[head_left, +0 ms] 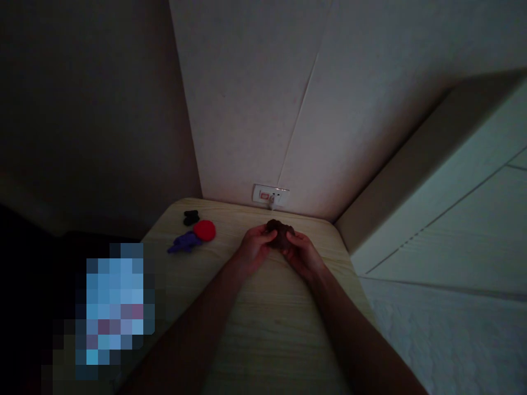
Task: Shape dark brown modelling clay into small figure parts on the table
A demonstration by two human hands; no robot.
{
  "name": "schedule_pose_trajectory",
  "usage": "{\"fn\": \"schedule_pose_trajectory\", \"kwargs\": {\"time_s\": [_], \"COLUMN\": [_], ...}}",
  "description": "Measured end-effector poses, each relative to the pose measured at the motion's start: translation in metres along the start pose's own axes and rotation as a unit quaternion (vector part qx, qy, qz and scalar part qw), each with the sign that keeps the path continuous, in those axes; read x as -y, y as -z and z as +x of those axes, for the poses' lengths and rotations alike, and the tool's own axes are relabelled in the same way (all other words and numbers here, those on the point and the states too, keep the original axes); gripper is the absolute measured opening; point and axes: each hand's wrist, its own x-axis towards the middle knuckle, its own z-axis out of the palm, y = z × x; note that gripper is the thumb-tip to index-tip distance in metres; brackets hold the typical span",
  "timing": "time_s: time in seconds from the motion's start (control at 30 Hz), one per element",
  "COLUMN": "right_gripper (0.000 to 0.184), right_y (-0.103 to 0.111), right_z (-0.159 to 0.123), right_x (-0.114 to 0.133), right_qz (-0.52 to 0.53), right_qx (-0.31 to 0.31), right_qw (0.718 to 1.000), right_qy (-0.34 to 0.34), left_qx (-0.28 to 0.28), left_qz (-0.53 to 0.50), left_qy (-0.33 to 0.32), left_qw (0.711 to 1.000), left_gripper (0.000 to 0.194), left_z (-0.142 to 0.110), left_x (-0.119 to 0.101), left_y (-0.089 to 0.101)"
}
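Dark brown irregular lump (280,235), knobbly along its far edge, is between the two hands near the far edge of the pale wood-grain table (272,323). Whether its underside touches the tabletop: cannot tell.

Grip: both hands are closed about the lump. Left hand (256,248) holds its left side, thumb laid over the upper face; right hand (303,253) mirrors this on the right. Fingers beneath are mostly hidden.

Handling (judged from looks only): probably light, soft and putty-like, more apt to dent or tear than to slip; stiffness unconfirmed, as the light is dim. Best hold would be broad, thumbs on top and fingers under both ends, pressure spread evenly; pinching the thin knobbly rim might pull bits loose.

Surroundings: on the table, left of the left hand and well apart from it, a flat red disc (205,230) adjoins an irregular purple piece (186,242); small black pieces (191,218) sit just beyond. Material of all three not certain. Behind the lump, a white rectangular wall socket (258,195) carries a white plug (273,202).
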Motion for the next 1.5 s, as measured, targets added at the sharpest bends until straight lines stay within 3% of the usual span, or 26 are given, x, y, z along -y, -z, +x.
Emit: {"fn": "schedule_pose_trajectory", "kwargs": {"time_s": [0.1, 0.23, 0.47, 0.73, 1.03, 1.27, 1.5], "right_gripper": [0.035, 0.052, 0.044, 0.030, 0.032, 0.037, 0.032], "right_y": [-0.001, -0.002, 0.004, 0.001, 0.007, 0.002, 0.001], "right_z": [0.001, 0.001, 0.000, -0.001, 0.002, 0.000, -0.005], "right_x": [-0.003, -0.003, 0.002, 0.006, 0.004, 0.001, 0.007], "right_qz": [-0.012, -0.041, -0.074, -0.038, 0.009, -0.016, -0.027], "right_qx": [-0.028, -0.068, -0.035, 0.013, 0.040, -0.008, 0.025], "right_qw": [0.998, 0.992, 0.995, 0.999, 0.999, 0.999, 0.999], "right_qy": [0.048, 0.094, 0.054, 0.027, -0.017, 0.038, 0.023], "left_qx": [-0.029, -0.053, -0.035, -0.006, -0.022, -0.029, 0.005], "left_qz": [0.010, 0.029, 0.077, 0.007, -0.005, 0.044, 0.054], "left_qy": [-0.013, -0.045, -0.034, 0.018, 0.048, -0.002, 0.012], "left_qw": [0.999, 0.997, 0.996, 1.000, 0.999, 0.999, 0.998], "left_gripper": [0.041, 0.044, 0.041, 0.028, 0.022, 0.035, 0.040], "left_z": [0.001, 0.004, 0.004, 0.001, -0.001, -0.001, 0.001], "left_x": [0.001, 0.004, 0.007, 0.003, 0.000, 0.003, 0.003], "left_y": [0.000, 0.000, 0.003, 0.002, 0.002, -0.002, 0.002]}}
